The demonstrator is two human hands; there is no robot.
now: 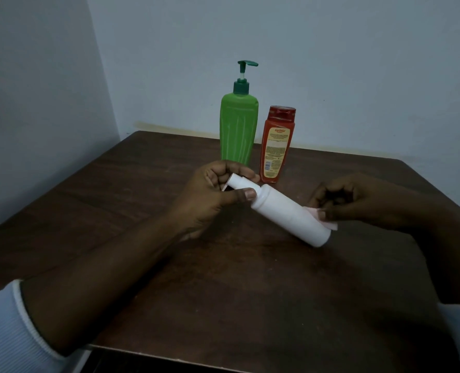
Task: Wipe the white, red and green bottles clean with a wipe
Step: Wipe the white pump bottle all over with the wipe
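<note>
My left hand point(212, 195) grips the cap end of the white bottle point(285, 214), which is tilted above the table with its base pointing down to the right. My right hand point(363, 203) pinches a pale pink wipe point(328, 222) against the bottle's lower side near the base; most of the wipe is hidden behind the bottle. The green pump bottle point(238, 125) and the red bottle point(276, 146) stand upright side by side just behind my hands, apart from them.
The dark wooden table point(223, 286) sits in a corner, with pale walls point(48, 103) close on the left and behind. Its front edge runs along the bottom of the view. White sleeves cover both forearms.
</note>
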